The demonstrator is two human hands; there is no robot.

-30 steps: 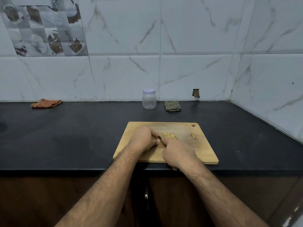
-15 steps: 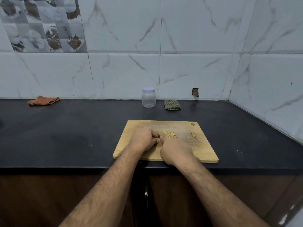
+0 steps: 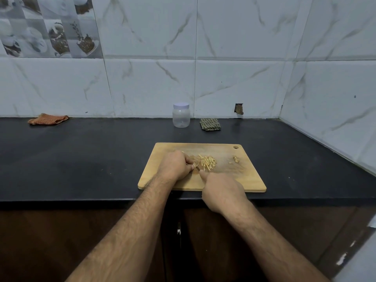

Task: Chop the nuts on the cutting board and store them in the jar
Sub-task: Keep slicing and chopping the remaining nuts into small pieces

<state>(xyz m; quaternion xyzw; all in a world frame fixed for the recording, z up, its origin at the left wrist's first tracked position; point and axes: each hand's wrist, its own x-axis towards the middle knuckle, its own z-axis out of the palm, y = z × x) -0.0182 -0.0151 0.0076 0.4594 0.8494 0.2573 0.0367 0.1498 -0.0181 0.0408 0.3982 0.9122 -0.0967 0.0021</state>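
A wooden cutting board lies on the black counter. A pile of pale nut slivers sits at its middle, and a few whole nuts lie near its right rear corner. My left hand is curled on the board left of the slivers, its fingertips pinching a nut. My right hand is over the board's front edge and grips a knife; only a short bit of blade shows between the hands, beside the pinched nut. A clear jar with a white lid on stands at the back wall.
A folded checked cloth lies right of the jar and an orange cloth at the far left, both against the wall. A tiled side wall closes the counter on the right. Dark cabinet doors run below the counter edge.
Both hands stay at the same spot on the board; the right hand has shifted slightly back toward the front edge. The slivers, nuts and jar have not moved.
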